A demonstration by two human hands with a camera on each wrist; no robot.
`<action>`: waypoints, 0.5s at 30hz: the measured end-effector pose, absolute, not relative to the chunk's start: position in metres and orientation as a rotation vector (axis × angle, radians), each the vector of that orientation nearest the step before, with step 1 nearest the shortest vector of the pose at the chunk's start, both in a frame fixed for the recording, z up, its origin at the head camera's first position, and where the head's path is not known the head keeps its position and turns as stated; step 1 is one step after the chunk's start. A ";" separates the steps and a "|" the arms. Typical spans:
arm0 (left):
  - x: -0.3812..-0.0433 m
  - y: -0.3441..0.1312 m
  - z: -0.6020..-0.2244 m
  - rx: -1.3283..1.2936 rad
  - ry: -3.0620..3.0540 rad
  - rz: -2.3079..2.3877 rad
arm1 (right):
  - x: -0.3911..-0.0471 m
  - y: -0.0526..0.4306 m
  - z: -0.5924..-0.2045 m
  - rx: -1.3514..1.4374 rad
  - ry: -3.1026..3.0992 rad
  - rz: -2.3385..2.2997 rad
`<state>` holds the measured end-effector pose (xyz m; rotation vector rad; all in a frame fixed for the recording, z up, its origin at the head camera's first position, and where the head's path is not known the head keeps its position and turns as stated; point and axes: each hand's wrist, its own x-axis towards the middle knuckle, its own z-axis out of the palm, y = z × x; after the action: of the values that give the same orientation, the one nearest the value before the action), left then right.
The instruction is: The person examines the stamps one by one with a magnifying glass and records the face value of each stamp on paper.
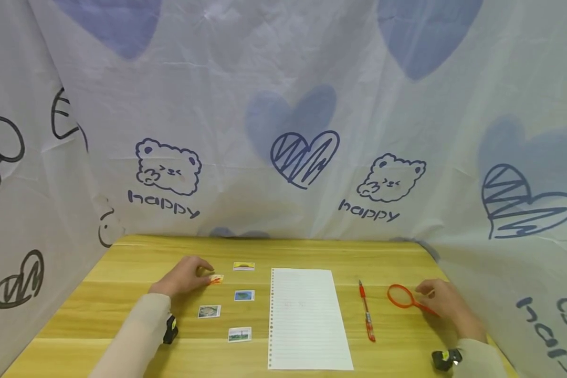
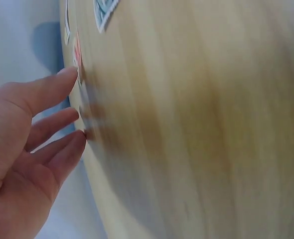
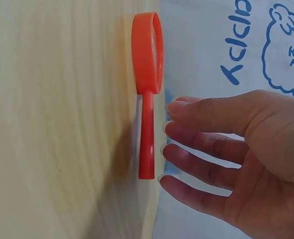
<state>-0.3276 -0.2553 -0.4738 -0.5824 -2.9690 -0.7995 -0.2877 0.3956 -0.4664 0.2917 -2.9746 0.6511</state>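
Noted well left of the lined sheet [image 1: 309,331], toward its far end: left hand [image 1: 184,278], fingers loosely bent, gap between thumb and fingers, nothing seen in the grasp. Noted at the thumb tip, on the sheet's side: orange stamp [image 1: 216,280]. Cannot confirm contact. Found also left of the sheet: four further stamps [image 1: 244,295]. Found just right of the sheet: red pen [image 1: 366,311], roughly lengthwise to it. Found right of the sheet, past the pen: red magnifying glass [image 3: 148,94], lying on the table [image 1: 146,254]. Recorded long axis as slanted: ring toward the sheet, handle pointing away from it and back toward the person. Located farthest right of the sheet: right hand [image 1: 444,302], fingers parted and slightly curved, holding nothing, tips just above the handle and crossing its axis, narrow gap visible. Judged decisive: handle immediately under the right fingertips, well out of the left's reach.
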 end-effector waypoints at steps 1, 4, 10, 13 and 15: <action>-0.328 -0.257 -0.474 -0.584 -2.972 -0.810 | -0.288 0.397 -0.467 0.288 -2.979 0.658; -0.328 -0.260 -0.474 -0.578 -2.981 -0.849 | -0.287 0.399 -0.468 0.273 -2.998 0.674; -0.330 -0.265 -0.478 -0.577 -2.985 -0.856 | -0.285 0.400 -0.470 0.250 -3.027 0.697; -0.331 -0.266 -0.481 -0.562 -2.989 -0.840 | -0.285 0.400 -0.470 0.225 -3.057 0.683; -0.332 -0.266 -0.483 -0.551 -2.987 -0.837 | -0.284 0.400 -0.470 0.209 -3.072 0.676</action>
<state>-0.3317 -0.2661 -0.4832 -0.5505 -2.9866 -0.8366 -0.2842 0.4002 -0.4702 0.2090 -3.0722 0.6759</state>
